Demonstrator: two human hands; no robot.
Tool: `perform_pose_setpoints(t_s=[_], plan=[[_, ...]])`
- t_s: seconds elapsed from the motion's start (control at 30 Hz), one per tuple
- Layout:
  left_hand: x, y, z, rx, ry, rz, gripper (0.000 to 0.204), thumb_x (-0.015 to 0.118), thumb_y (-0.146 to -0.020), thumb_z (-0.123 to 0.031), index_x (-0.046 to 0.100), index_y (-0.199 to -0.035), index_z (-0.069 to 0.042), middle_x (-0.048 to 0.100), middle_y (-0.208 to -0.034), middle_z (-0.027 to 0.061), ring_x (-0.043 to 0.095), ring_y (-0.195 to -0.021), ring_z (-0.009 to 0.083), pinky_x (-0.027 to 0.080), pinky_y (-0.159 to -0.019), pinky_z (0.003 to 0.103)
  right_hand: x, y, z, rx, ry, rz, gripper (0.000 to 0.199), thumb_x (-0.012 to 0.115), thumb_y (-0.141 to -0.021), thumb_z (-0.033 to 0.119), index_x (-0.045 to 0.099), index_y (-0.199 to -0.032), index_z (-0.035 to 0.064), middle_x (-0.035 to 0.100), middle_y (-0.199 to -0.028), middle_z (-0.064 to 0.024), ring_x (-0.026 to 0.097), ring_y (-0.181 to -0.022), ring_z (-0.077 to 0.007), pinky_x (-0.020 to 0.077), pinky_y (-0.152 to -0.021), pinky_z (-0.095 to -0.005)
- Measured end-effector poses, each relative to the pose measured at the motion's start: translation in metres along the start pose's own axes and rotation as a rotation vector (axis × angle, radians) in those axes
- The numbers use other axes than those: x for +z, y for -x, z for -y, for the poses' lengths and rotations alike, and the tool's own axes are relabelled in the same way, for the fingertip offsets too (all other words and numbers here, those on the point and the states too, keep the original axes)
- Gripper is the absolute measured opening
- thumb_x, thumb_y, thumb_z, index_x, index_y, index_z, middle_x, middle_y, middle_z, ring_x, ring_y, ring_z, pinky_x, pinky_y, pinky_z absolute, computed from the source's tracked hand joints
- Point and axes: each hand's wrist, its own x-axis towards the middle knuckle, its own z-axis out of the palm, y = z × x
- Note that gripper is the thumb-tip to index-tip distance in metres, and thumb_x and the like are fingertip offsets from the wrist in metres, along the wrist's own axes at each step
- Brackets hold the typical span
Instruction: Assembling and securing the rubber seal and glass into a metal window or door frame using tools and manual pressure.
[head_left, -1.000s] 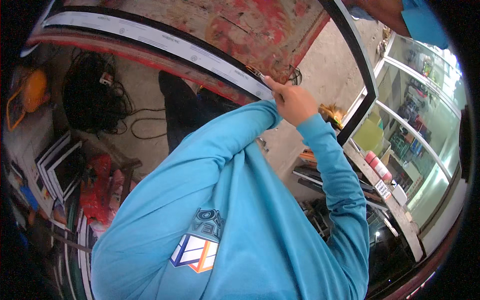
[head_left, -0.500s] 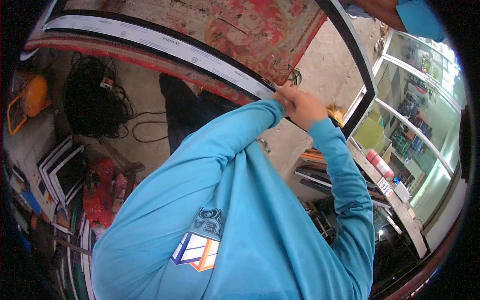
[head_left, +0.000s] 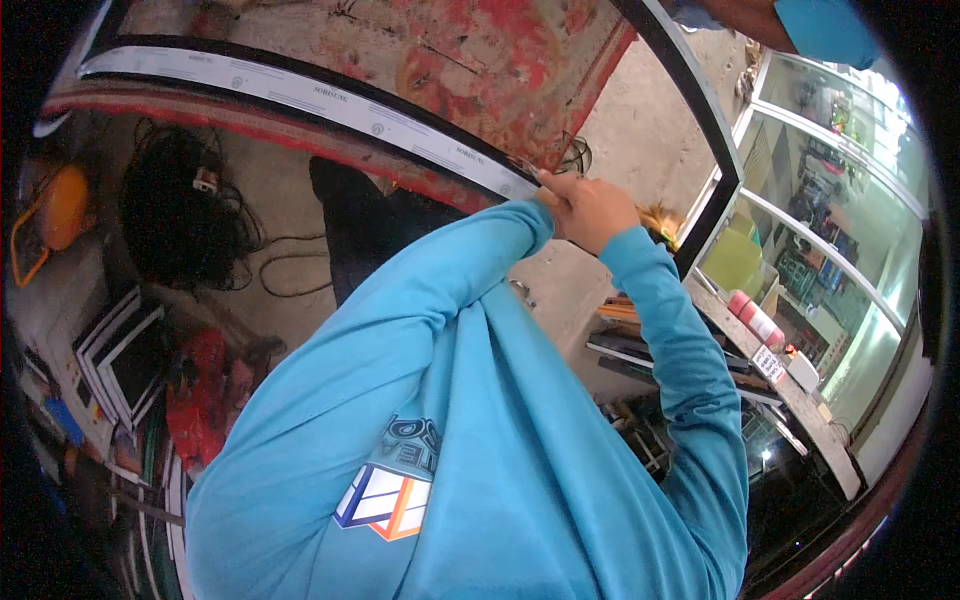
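Bare concrete floor (head_left: 620, 130) and a worn red desk (head_left: 470, 60) fill the background, with glass-fronted doors off to the right.

Both hands meet at one spot on the near edge of the red desk. The right hand (head_left: 598, 212) is curled shut, its grip closed on the end of a long black frame strip (head_left: 300, 95) with a white band of protective film along its face. The left hand (head_left: 548, 196) is mostly hidden behind the right one and the blue sleeve (head_left: 440, 290); whether its grip is open or closed cannot be told.

The strip lies flat along the desk edge, its long axis running from the hands up and away to the far left, bowed by the lens. A second black strip (head_left: 700, 130) runs from the top of the view down to a corner just right of the hands, so two lengths are seen.

Further out, one tangle of black cable (head_left: 185, 220) lies on the floor at left, with one orange object (head_left: 62, 205) beside it. Another person's blue sleeve (head_left: 825, 30) shows at the top right.
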Motion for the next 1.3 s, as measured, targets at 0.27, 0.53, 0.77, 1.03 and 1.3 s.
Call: perform_pose_setpoints(t_s=[0.27,0.53,0.77,1.03,1.3], plan=[[-0.102,0.08,-0.019,0.297,0.12,0.374,0.021,0.068,-0.084,-0.017,0.071,-0.104,-0.012,0.069,-0.098,0.0139,0.065,-0.092,0.0362,0.054,-0.08,0.047,0.003,0.01,-0.012,0.023,-0.023,0.081,0.053,0.059,-0.094,0.023,0.054,-0.146,0.0345,0.073,-0.105,-0.015,0.072,-0.09,-0.036,0.0584,-0.078,-0.0491],[-0.287,0.148,0.075,-0.143,-0.314,-0.49,0.014,0.073,-0.089,-0.014,0.075,-0.101,-0.008,0.073,-0.097,0.0131,0.068,-0.093,0.0315,0.052,-0.082,0.043,0.024,0.026,-0.029,0.07,-0.019,0.003,0.048,0.054,-0.096,0.018,0.058,-0.142,0.0338,0.071,-0.095,-0.0175,0.069,-0.085,-0.039,0.0554,-0.074,-0.0523],[-0.373,0.177,0.138,-0.327,-0.691,-0.729,0.024,0.071,-0.093,-0.032,0.078,-0.095,-0.009,0.074,-0.087,0.0118,0.069,-0.083,0.0306,0.054,-0.077,0.042,0.037,0.036,-0.042,0.083,-0.088,-0.05,0.043,0.059,-0.095,0.02,0.064,-0.136,0.0318,0.07,-0.083,-0.0184,0.068,-0.078,-0.0406,0.0532,-0.072,-0.0532],[-0.37,0.174,0.135,-0.392,-0.764,-0.644,0.033,0.066,-0.093,-0.042,0.079,-0.089,-0.012,0.073,-0.08,0.0136,0.068,-0.075,0.0339,0.053,-0.072,0.045,0.036,0.044,-0.051,0.273,0.08,0.149,0.047,0.054,-0.096,0.02,0.059,-0.14,0.0363,0.072,-0.092,-0.0187,0.07,-0.083,-0.0406,0.0563,-0.074,-0.0531],[-0.373,0.174,0.134,-0.411,-0.79,-0.631,0.03,0.067,-0.094,-0.036,0.077,-0.086,-0.008,0.073,-0.083,0.0147,0.069,-0.076,0.0348,0.054,-0.07,0.044,0.053,0.046,-0.069,0.17,-0.116,0.031,0.044,0.059,-0.097,0.021,0.06,-0.14,0.0299,0.071,-0.09,-0.0217,0.068,-0.086,-0.042,0.0545,-0.078,-0.0512]])
